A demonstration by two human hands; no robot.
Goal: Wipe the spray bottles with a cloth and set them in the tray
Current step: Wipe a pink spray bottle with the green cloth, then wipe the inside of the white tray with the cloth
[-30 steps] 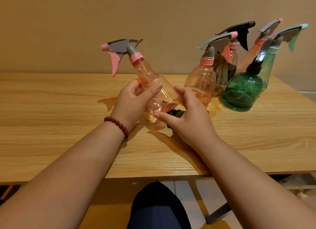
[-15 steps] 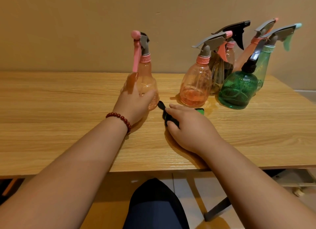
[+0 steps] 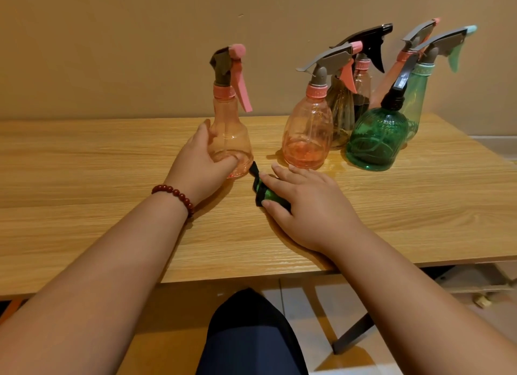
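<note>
now that the bottle (image 3: 230,139) stands upright on the worktop (image 3: 84,179), you no longer have it tipped in the air between both hands, as it was a second ago. it sits left of centre, pink trigger hanging to the right, well apart from the other bottles (image 3: 376,139) bunched at the back right. your left hand (image 3: 201,162) curls round its lower body, thumb across the front, steadying it. your right hand (image 3: 305,198) has let go of it and come down on the cloth (image 3: 267,195), which lies on the worktop just beside the bottle's base. thumb and forefinger pinch the dark-and-green wad while the other fingers lie spread. i'd judge you are taking up the cloth to wipe, so this bottle's wipe is likely still to do. no tray is in view, so where the bottle goes afterward can't be told from here.
</note>
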